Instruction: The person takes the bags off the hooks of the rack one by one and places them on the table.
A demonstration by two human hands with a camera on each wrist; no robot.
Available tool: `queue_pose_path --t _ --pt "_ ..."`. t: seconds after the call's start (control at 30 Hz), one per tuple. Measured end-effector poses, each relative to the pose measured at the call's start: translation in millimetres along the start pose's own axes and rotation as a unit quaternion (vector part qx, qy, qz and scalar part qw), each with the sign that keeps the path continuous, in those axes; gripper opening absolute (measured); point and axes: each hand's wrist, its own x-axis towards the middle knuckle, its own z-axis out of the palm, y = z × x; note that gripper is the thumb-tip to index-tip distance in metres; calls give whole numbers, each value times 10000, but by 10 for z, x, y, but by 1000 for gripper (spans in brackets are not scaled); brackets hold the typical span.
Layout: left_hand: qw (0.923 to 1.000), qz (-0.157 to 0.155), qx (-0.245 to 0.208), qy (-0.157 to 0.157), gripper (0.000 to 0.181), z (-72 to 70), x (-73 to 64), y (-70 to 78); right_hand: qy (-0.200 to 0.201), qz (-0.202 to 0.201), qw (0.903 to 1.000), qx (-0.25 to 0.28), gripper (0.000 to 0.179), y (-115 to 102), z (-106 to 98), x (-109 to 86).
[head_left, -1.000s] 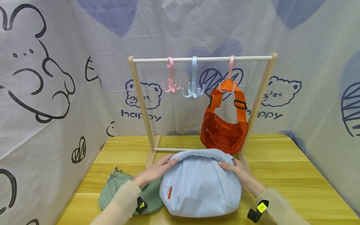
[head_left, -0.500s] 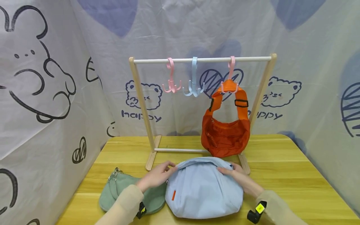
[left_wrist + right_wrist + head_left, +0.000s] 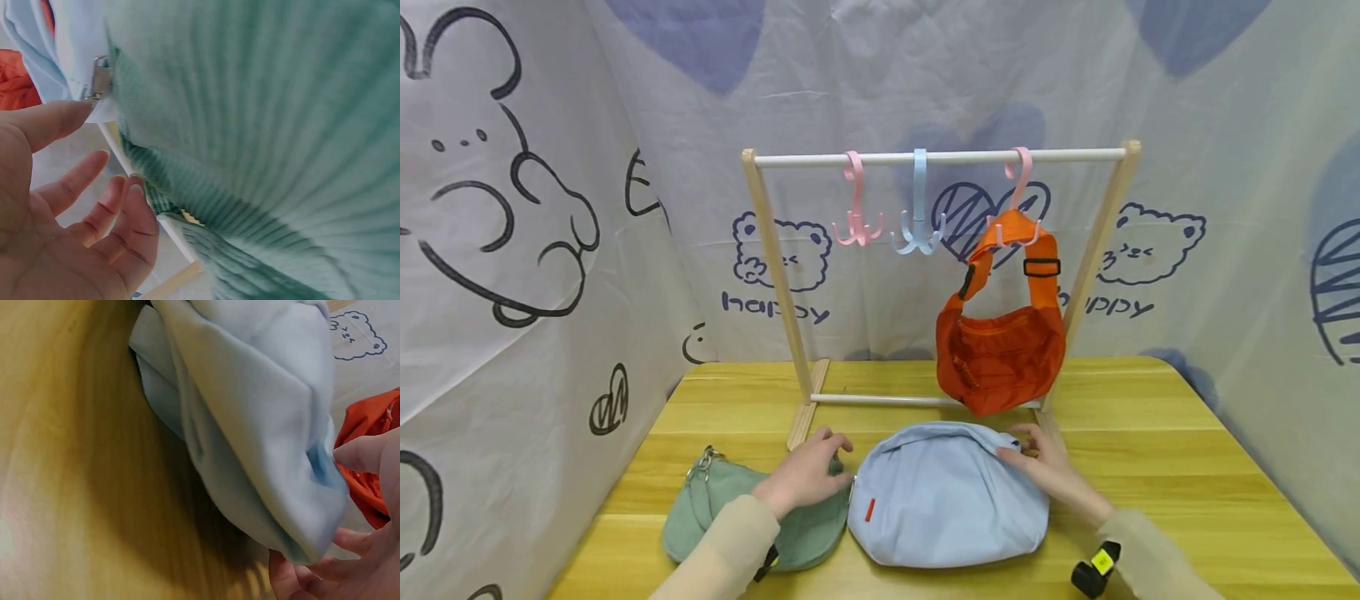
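A light blue bag (image 3: 951, 500) lies on the wooden table in front of me. My left hand (image 3: 803, 473) hovers just left of it over a green ribbed bag (image 3: 814, 533), with spread, loosely bent fingers and nothing held. In the left wrist view the thumb is close to a metal zipper pull (image 3: 100, 78). At the blue bag's upper right corner is my right hand (image 3: 1052, 473), its thumb and fingers loosely parted around the fabric (image 3: 294, 506). An orange-red bag (image 3: 1003, 367) hangs by its strap from the right pink hook (image 3: 1021, 179).
A rack with wooden posts (image 3: 778, 275) and a white top bar (image 3: 966, 157) stands behind the bags. Another pink hook (image 3: 856, 196) and a light blue hook (image 3: 919, 200) hang from it. Printed cloth (image 3: 865, 67) surrounds the table (image 3: 1157, 467).
The blue bag has sunk and flattened on the table, shifting slightly right. My left hand has come off its top edge and moved left. The orange-red bag has swung slightly.
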Motion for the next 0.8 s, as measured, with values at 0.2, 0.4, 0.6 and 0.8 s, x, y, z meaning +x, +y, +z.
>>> queue_pose_path --t 0.2,0.4,0.6,0.8 --pt "9991 -117 187 -360 35 6 -37 -49 -176 -128 9993 -306 51 -2 -54 14" --pt "9983 -208 157 -528 27 1 -56 -73 -176 34 9998 -61 49 22 -20 14" --pt "9975 -312 35 -640 24 -4 -68 -117 -266 68 9996 73 46 6 25 -5" --pt "9964 -334 -18 -776 21 -23 -78 -151 -345 65 9994 77 45 20 36 -15"
